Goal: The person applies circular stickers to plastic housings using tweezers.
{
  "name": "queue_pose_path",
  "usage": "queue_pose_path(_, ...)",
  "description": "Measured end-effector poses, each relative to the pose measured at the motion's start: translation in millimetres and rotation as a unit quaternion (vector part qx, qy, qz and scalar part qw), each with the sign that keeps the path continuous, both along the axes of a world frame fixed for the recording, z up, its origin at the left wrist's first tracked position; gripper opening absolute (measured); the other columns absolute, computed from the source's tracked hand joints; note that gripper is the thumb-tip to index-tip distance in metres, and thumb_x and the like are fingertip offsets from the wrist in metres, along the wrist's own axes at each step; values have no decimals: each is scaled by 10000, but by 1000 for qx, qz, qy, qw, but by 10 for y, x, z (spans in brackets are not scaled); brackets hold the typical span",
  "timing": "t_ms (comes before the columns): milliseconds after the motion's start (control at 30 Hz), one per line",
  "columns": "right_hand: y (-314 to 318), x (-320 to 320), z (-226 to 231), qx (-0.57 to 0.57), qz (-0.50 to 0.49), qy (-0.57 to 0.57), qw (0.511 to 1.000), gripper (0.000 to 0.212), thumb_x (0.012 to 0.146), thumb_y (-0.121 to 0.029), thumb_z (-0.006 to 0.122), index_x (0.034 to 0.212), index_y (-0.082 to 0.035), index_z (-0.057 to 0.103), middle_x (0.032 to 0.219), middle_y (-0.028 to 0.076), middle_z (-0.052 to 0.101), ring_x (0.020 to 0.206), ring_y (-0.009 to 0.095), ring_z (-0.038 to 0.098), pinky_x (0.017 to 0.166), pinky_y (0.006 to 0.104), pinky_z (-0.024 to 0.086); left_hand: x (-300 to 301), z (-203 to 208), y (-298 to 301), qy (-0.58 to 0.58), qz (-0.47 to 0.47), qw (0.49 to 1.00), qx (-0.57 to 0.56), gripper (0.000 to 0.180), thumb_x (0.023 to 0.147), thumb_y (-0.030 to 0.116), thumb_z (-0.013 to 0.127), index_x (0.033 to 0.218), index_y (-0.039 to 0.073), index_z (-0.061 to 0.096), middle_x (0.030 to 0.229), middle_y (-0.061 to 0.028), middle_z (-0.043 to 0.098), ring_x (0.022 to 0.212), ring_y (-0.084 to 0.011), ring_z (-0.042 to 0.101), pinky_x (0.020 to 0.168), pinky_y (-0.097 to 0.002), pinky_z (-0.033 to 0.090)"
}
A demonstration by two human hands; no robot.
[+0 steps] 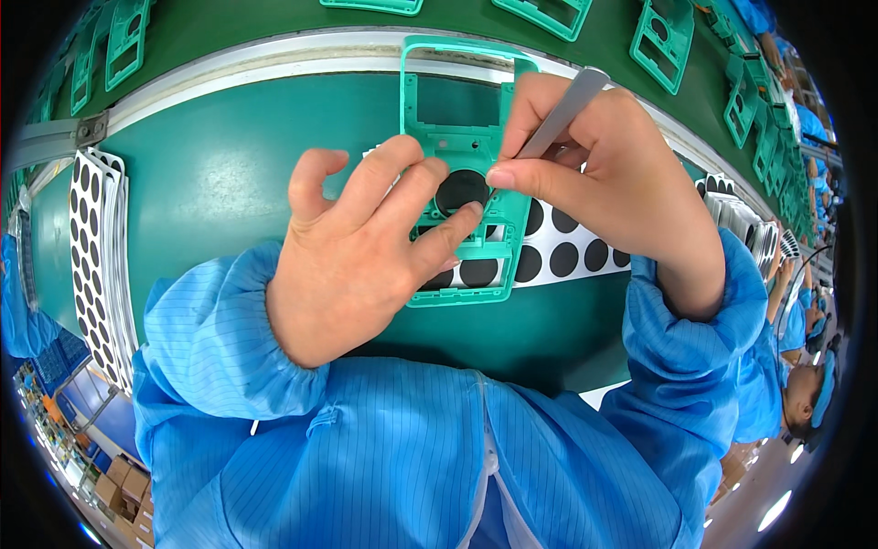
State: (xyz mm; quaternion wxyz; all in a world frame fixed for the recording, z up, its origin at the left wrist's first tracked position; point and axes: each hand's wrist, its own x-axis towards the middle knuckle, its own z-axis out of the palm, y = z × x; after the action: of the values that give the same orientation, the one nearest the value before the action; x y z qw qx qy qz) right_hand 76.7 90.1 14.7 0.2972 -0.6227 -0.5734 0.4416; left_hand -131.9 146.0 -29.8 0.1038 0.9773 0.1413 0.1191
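Note:
A green plastic housing point(409, 101) with a large window lies before me. A round black sticker point(455, 189) sits at its middle. My left hand point(361, 238) lies over the housing's left side with its fingers apart. Its thumb touches the sticker's lower right edge, and the bent fingers rest near the sticker's upper left. My right hand point(608, 169) pinches grey metal tweezers point(569, 110), whose tips point down to the sticker's right edge. Under the housing lies a white sheet of black round stickers point(564, 261), partly hidden by it.
A stack of sticker sheets point(99, 265) hangs at the bench's left edge, and more sheets point(736, 215) stand at right. Beyond a metal rail point(274, 62), several green housings point(663, 41) lie on a green belt. Other people in blue point(764, 384) sit along the right.

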Motion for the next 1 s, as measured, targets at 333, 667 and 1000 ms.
queue_pose_path(333, -28, -58, 23, 47, -5, -42, 998, 163, 813, -58, 690, 763, -2, 545, 633, 0, 498, 550, 47, 465, 485, 196, 384, -1, 8, -7, -10, -4, 1000, -3, 485, 540, 257, 777, 1016, 247, 683, 1154, -1, 539, 1089, -226, 474, 845, -435, 279)
queue_pose_path(667, -64, -103, 31, -4, 5, -40, 999, 139, 810, -29, 684, 772, 3, 554, 650, 17, 539, 582, 61, 527, 509, 205, 430, -25, 93, 51, -7, -20, 998, -54, 379, 565, 208, 782, 887, 118, 602, 1174, -48, 561, 1104, -248, 501, 845, -454, 292)
queue_pose_path(1000, -59, -109, 18, -10, -4, -19, 1000, 136, 818, -24, 681, 776, -1, 553, 628, 17, 540, 571, 58, 519, 498, 204, 409, -40, 144, 114, 6, -42, 996, -72, 323, 572, 194, 782, 823, 87, 610, 1169, -65, 574, 1112, -256, 502, 842, -452, 301)
